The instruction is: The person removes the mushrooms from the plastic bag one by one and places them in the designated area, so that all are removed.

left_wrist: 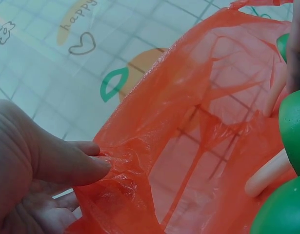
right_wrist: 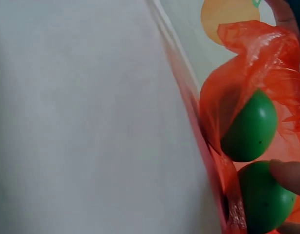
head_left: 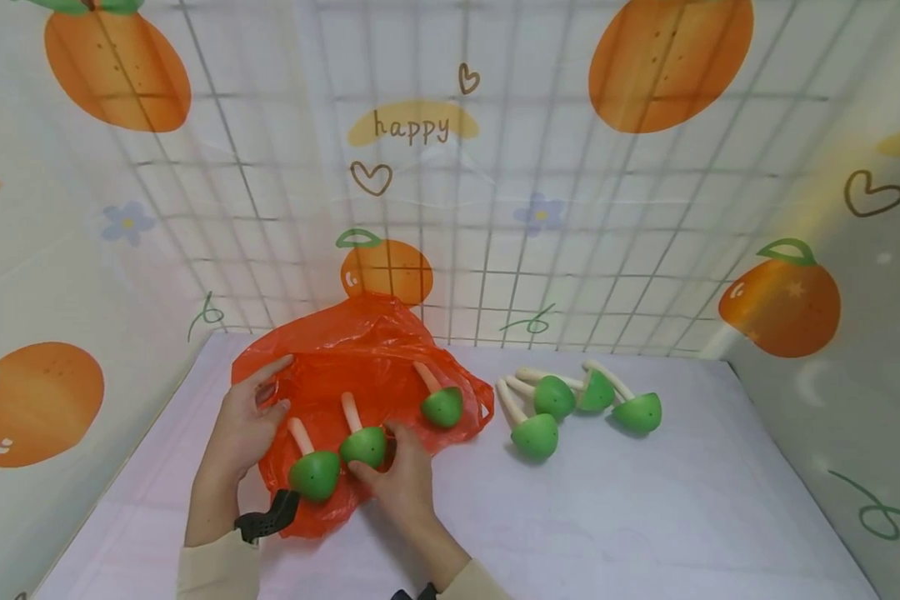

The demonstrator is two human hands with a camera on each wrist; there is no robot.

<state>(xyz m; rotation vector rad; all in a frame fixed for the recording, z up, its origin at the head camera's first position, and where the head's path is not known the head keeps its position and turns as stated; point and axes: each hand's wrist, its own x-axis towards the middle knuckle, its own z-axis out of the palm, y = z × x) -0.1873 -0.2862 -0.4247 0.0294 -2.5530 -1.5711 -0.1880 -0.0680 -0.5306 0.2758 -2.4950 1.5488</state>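
Observation:
A thin red plastic bag (head_left: 330,367) lies spread on the table with its mouth towards me. My left hand (head_left: 243,429) pinches the bag's left rim between thumb and fingers, as the left wrist view shows. Three mushroom-shaped toys with green domed caps and pale stems rest on the bag. My right hand (head_left: 408,483) holds the cap of the middle mushroom toy (head_left: 363,448), thumb and fingers on either side. Left of it is another mushroom toy (head_left: 315,475), and a third mushroom toy (head_left: 442,407) lies to the right. All three stems point into the bag.
Several more green-capped mushroom toys (head_left: 535,437) lie in a loose group right of the bag, stems towards the back left. The white table (head_left: 615,525) is bounded by patterned curtains (head_left: 540,275) at the back and sides.

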